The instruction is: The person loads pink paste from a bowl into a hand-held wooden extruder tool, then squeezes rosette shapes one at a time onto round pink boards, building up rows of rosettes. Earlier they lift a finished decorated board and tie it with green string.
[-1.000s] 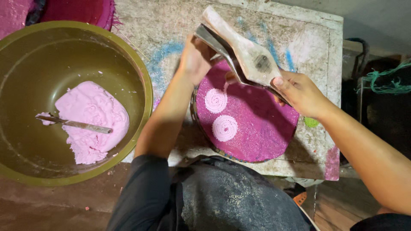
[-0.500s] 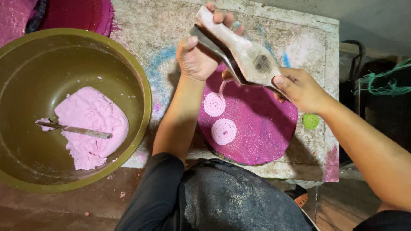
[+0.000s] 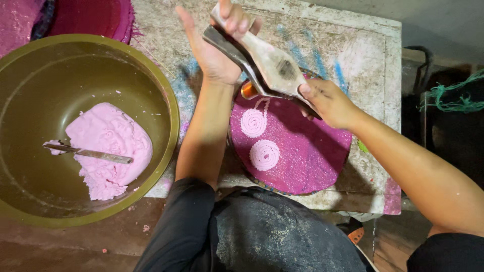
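Both hands grip a wooden press over a pink mat, left hand at its far end, right hand at its near end.

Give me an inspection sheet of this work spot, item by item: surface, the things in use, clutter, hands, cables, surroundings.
Surface: worn stone slab, stained with blue and pink powder.
Things in use: wooden press held over a round magenta mat; two pale pink spirals lie on the mat.
Clutter: olive bowl on the left holds pink dough with a metal spoon lying on it; more magenta mats lie at the top left.
Hands: left hand grips the far end of the press; right hand holds the near end.
Cables: green cord at the right edge.
Surroundings: dark floor with pink crumbs.
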`<state>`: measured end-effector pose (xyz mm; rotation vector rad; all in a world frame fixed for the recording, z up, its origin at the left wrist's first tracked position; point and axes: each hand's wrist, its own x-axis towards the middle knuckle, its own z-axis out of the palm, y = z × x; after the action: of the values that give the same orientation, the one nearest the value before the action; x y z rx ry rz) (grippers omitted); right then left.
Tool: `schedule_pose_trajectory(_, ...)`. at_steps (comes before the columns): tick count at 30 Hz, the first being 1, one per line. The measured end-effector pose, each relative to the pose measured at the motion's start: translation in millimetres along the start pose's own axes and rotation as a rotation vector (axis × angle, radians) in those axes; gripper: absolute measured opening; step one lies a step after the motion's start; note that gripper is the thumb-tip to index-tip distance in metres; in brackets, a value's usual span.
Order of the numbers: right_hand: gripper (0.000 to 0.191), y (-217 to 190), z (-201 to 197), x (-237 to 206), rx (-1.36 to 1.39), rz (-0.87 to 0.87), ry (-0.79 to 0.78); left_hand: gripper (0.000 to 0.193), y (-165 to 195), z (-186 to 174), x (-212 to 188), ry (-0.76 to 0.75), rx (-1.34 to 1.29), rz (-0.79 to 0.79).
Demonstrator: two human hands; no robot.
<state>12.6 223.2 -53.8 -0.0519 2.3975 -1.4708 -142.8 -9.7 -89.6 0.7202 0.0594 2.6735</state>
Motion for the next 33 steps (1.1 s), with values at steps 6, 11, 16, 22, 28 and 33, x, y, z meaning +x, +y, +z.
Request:
schedule_pose_trajectory(6,0.070,18.4,-13.2,-6.1,0.056,-0.087,0.058,0.052,-12.0,-28.3,-48.7,0.381,1.468,-0.452)
schedule_pose_trajectory(11,0.080,39.5,-16.6,-29.6,0.246,-0.054,0.174,0.024,-27.0,-42.5,-102.2,0.161,2.286,-0.464)
schedule_pose_trajectory(16,0.088,52.7,-11.2,-65.9,0.467,-0.134,0.264,0.031,-42.9,-43.1,-98.4,0.019,2.535,-0.526)
schedule_pose_trajectory(22,0.089,64.6,-6.8,-119.4,0.615,-0.206,0.426,0.010,-40.0,-40.5,-87.2,0.100,2.436,-0.665)
schedule_pose_trajectory(28,0.085,88.8,3.4,-173.4,0.729,-0.272,0.570,0.014,-1.3,-36.2,-99.0,0.307,2.349,-0.421)
schedule_pose_trajectory(33,0.085,115.1,13.3,-194.4,0.843,-0.274,0.598,0.013,6.9,-29.7,-131.5,0.326,2.299,-0.460)
